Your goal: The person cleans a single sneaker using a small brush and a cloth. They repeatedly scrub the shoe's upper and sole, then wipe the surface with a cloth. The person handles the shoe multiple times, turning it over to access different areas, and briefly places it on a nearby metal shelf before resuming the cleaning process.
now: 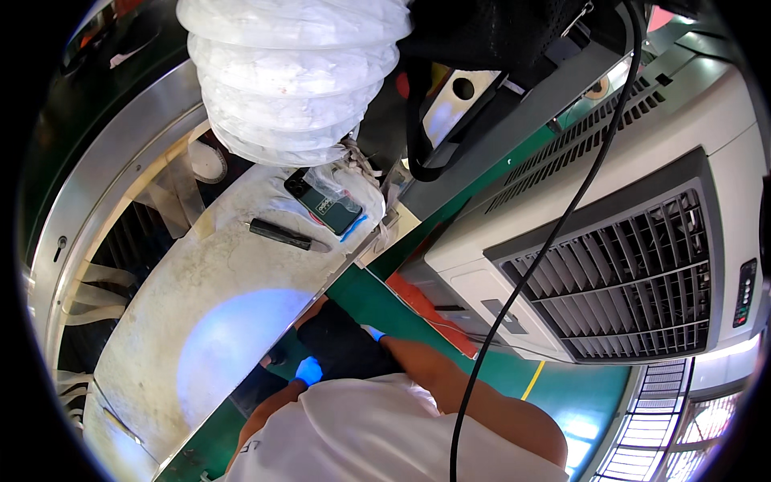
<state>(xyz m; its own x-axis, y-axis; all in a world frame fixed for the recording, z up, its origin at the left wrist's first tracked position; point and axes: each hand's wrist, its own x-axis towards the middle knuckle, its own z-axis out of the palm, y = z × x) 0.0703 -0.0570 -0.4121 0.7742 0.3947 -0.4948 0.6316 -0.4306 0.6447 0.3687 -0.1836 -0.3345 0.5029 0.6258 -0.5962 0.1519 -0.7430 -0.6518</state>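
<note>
My left hand (pixel 308 370), in a bluish-white glove, rests low beside the dark cloth over my lap (pixel 345 345). Most of my right hand (pixel 373 332) is hidden past my forearm; only a pale gloved edge shows against that cloth. The fingers of both hands are too small or covered to make out. Ahead, on an off-white work surface (pixel 193 281), lie a dark phone (pixel 325 202) partly under clear plastic, a slim black bar-shaped object (pixel 280 234) and a blue strip (pixel 353 228). Neither hand touches them.
A white ribbed duct (pixel 293 72) hangs over the surface's far end. To the right stands a large air cooler (pixel 618 281), with a black cable (pixel 554 229) crossing in front. A curved metal rim (pixel 120 153) borders the left side. Green floor (pixel 365 297) shows below.
</note>
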